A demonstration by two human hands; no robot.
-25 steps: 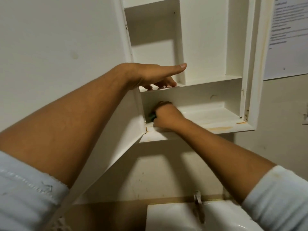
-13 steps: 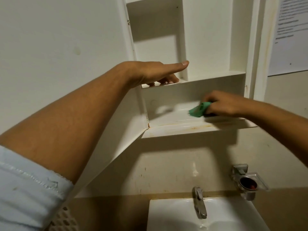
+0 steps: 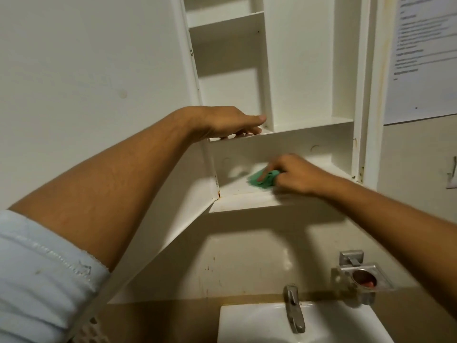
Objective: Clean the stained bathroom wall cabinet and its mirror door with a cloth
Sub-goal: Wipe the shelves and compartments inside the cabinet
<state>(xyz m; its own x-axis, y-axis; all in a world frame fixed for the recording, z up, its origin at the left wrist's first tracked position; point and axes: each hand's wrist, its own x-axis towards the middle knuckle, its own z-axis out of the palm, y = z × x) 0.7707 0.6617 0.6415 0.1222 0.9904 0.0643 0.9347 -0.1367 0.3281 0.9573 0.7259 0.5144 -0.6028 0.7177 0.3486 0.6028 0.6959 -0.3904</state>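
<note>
Head view: the wall cabinet (image 3: 299, 70) fills the upper middle of the frame. Its door (image 3: 99, 82) is swung wide toward 9 o'clock, so only its plain back shows and the mirror face is hidden.

The green cloth (image 3: 264, 181) lies on the bottom shelf (image 3: 235, 188), just at 3 o'clock from frame centre. The right hand (image 3: 295, 175) has it bunched under curled fingers (image 3: 265, 173), one finger pressing down on top. Motion blur hides the exact grip.

At 12 o'clock the left hand (image 3: 222, 122) rests on the front edge of the middle shelf (image 3: 311, 126), fingers laid out nearly straight and holding nothing.

The cloth looks soft, light and limp. It should fold into corners easily but can slide out from under flat fingers, so gathering it in the palm as here seems the sound hold.

The cabinet looks like thin, stiff painted sheet. Its shelf edges give a firm brace, while the hanging door will probably swing if pushed and is best steadied by its free edge when its turn comes.

Orange rust marks sit at the hinge corner (image 3: 219, 194) and along the right frame (image 3: 356, 167), and likely need harder rubbing.

A sink (image 3: 247, 323) and tap (image 3: 294, 310) sit at 5 o'clock.
</note>
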